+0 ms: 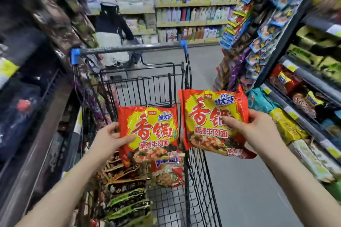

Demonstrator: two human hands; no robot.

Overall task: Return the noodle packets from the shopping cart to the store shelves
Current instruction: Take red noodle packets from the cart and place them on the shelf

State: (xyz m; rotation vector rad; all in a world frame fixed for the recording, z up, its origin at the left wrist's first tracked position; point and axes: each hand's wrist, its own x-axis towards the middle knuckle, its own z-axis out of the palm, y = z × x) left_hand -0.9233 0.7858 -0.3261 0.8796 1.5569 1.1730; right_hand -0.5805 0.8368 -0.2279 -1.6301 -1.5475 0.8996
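My left hand [110,137] grips the left edge of a red and yellow noodle packet [151,131], held upright above the shopping cart [162,83]. A second packet of the same kind [206,121] is in my right hand [243,127], which pinches its right edge and holds it over the cart's right rim. Down in the basket lie several dark and green noodle packets [127,190] in a stack, with another red packet [169,171] beside them. The store shelves [302,116] on my right carry rows of noodle packets.
A dark shelf unit [33,79] stands close on the left of the cart. A person [112,29] is crouched at the aisle's far end, in front of shelves of bottles [193,13]. Grey floor [239,180] runs between the cart and the right shelves.
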